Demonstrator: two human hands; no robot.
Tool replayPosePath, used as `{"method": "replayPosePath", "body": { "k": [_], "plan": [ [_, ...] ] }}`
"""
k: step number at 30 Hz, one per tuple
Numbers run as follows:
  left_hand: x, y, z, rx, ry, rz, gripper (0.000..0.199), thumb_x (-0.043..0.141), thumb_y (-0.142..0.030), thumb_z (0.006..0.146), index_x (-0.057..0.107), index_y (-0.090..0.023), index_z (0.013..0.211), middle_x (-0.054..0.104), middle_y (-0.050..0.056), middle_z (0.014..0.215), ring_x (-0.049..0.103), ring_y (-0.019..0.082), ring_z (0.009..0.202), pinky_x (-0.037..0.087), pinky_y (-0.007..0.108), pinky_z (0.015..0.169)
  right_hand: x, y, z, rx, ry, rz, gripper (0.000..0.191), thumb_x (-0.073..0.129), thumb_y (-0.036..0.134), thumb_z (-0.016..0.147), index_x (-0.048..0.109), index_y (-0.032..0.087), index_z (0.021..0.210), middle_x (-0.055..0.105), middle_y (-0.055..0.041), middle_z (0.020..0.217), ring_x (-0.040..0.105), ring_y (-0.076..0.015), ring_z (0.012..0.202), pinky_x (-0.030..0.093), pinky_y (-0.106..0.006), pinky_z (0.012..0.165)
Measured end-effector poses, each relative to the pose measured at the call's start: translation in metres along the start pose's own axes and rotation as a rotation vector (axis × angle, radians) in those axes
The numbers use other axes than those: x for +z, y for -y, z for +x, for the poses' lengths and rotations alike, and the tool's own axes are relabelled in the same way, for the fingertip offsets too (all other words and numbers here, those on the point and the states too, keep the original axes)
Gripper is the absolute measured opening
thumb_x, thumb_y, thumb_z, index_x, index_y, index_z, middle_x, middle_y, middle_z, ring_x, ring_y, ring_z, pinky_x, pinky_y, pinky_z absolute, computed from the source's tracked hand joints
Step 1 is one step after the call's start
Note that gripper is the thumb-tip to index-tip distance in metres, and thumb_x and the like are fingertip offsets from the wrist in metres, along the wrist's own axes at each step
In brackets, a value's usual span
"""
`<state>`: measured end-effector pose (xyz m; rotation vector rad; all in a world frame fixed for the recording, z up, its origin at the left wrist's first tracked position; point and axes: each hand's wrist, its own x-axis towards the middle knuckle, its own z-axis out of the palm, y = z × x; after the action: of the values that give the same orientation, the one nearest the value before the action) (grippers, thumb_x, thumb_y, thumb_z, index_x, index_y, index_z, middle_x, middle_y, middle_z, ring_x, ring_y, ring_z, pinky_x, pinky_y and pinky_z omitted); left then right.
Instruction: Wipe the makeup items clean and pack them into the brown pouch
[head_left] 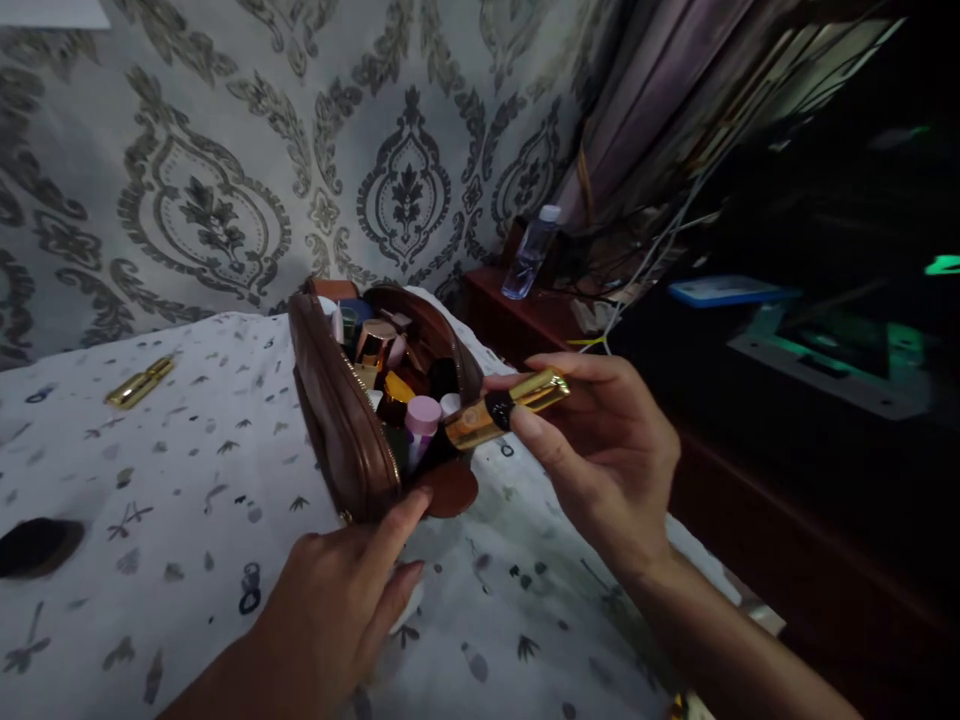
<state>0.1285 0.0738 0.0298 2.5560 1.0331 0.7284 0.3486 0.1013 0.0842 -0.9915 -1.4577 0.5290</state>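
Observation:
My right hand [607, 450] is closed, its thumb and fingers pinching a gold-and-black cosmetic tube [480, 422]. The tube tilts over the near right end of an unzipped brown makeup bag [322, 420]. With its index finger stretched out, my left hand [349, 580] touches or nearly touches a round brown flap [452, 490] at the bag's near end. The left thumb is apart from that finger, beside a pale object too hidden to name. Inside the bag are a pink-capped bottle [423, 418], a yellow item [399, 388] and several other cosmetics.
On the patterned white sheet [202, 520], a gold item [140, 383] lies left of the bag and a dark oval object [39, 547] rests nearer. A clear water bottle [531, 255] stands on a reddish-brown surface [487, 290] behind. Cables and a blue-edged device [731, 291] are at right.

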Motion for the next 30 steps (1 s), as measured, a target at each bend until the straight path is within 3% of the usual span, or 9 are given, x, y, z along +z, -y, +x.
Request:
{"method": "replayPosePath", "body": {
  "k": [7, 12, 19, 23, 30],
  "plan": [
    [0.001, 0.002, 0.000, 0.056, -0.048, 0.055, 0.046, 0.042, -0.027, 0.101, 0.039, -0.020, 0.147, 0.075, 0.004, 0.083, 0.072, 0.016, 0.065, 0.060, 0.025, 0.059, 0.004, -0.008, 0.000, -0.025, 0.114, -0.002, 0.026, 0.068, 0.034, 0.090, 0.062, 0.030, 0.115, 0.069, -0.0035, 0.107, 0.070, -0.0182, 0.094, 0.061, -0.035, 0.083],
    [0.002, 0.002, 0.001, 0.050, -0.055, 0.034, 0.051, 0.043, -0.025, 0.100, 0.035, -0.022, 0.150, 0.075, 0.003, 0.084, 0.072, 0.015, 0.063, 0.059, 0.023, 0.058, -0.001, -0.018, 0.000, -0.089, 0.230, -0.164, 0.029, 0.069, 0.031, 0.089, 0.064, 0.027, 0.118, 0.071, -0.0037, 0.101, 0.069, -0.0191, 0.091, 0.060, -0.034, 0.082],
    [0.004, -0.001, 0.003, 0.061, -0.077, 0.026, 0.052, 0.040, -0.028, 0.101, 0.030, -0.020, 0.152, 0.075, 0.002, 0.079, 0.072, 0.016, 0.061, 0.059, 0.024, 0.052, 0.000, -0.021, -0.001, -0.111, 0.266, -0.267, 0.032, 0.068, 0.027, 0.090, 0.064, 0.026, 0.121, 0.072, -0.0022, 0.103, 0.070, -0.0178, 0.092, 0.058, -0.031, 0.084],
    [0.004, 0.000, 0.001, 0.045, -0.045, 0.003, 0.056, 0.044, -0.027, 0.099, 0.029, -0.021, 0.153, 0.076, 0.003, 0.083, 0.073, 0.017, 0.064, 0.060, 0.025, 0.057, 0.001, -0.022, -0.002, -0.061, 0.262, -0.222, 0.039, 0.069, 0.030, 0.089, 0.061, 0.026, 0.127, 0.071, -0.0036, 0.105, 0.069, -0.0178, 0.091, 0.058, -0.031, 0.081],
    [0.007, 0.002, -0.001, 0.018, -0.003, -0.016, 0.057, 0.044, -0.027, 0.099, 0.029, -0.022, 0.154, 0.077, 0.007, 0.089, 0.074, 0.019, 0.069, 0.061, 0.029, 0.062, 0.004, -0.019, -0.004, -0.111, 0.359, -0.168, 0.021, 0.069, 0.027, 0.089, 0.069, 0.027, 0.110, 0.067, -0.0066, 0.114, 0.066, -0.0196, 0.103, 0.059, -0.035, 0.086]
  ]
}}
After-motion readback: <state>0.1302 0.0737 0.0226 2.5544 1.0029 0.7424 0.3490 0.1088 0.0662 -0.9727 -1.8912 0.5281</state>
